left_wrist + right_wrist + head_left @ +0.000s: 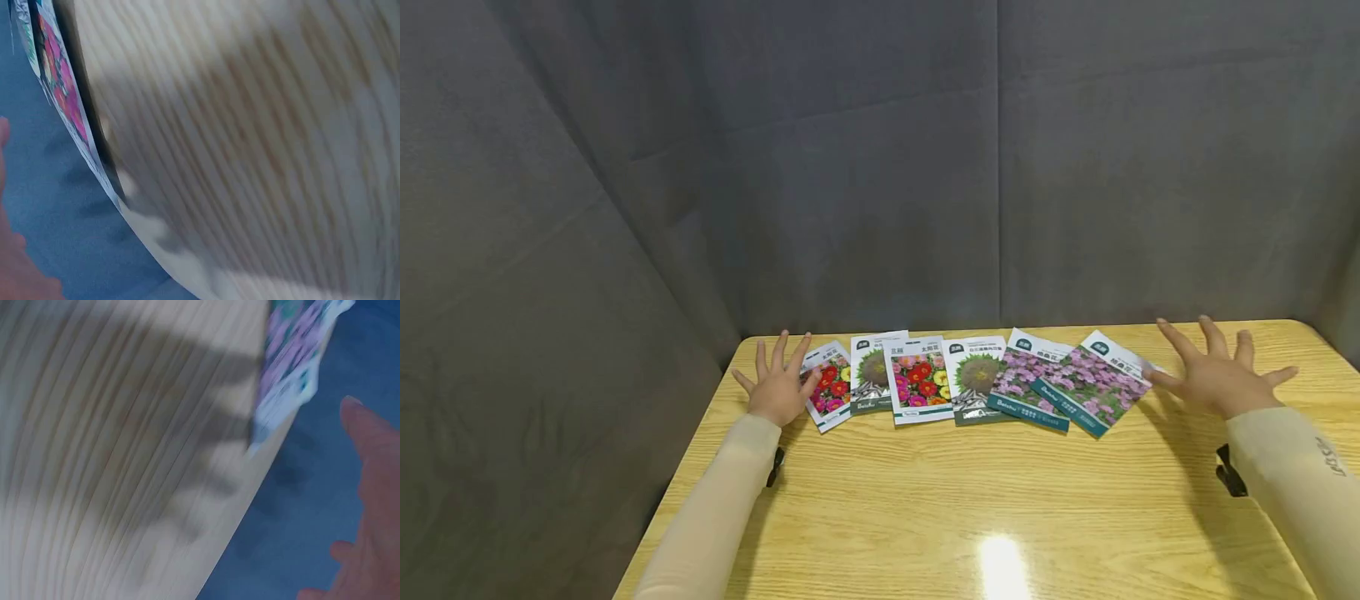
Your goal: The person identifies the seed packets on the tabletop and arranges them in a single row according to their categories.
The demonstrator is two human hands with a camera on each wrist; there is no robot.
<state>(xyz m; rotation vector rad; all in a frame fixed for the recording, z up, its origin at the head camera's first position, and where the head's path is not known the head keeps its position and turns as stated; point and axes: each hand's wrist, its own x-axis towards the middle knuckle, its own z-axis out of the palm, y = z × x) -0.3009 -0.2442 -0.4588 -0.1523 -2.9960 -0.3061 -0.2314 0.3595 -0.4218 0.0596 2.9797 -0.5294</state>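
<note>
Flower seed packets lie in an overlapping row along the table's far side. At the left end, my left hand (pixel 777 390) has its fingers spread, its thumb overlapping the edge of a red-and-pink flower packet (pixel 831 390). A sunflower packet (pixel 870 373), another red flower packet (pixel 921 385) and a second sunflower packet (pixel 977 377) follow rightward. Two purple flower packets (pixel 1101 382) finish the row, fanned at a slant. Beside the last one my right hand (pixel 1213 379) is spread too, thumb toward its corner. In the right wrist view that purple packet (pixel 290 356) appears blurred.
The light wood table (pixel 880 508) has rounded far corners, and glare shows near its front. Grey cloth (pixel 865 183) hangs behind the far edge and down the left side. Dark wrist straps (pixel 1231 472) sit at the light sleeves.
</note>
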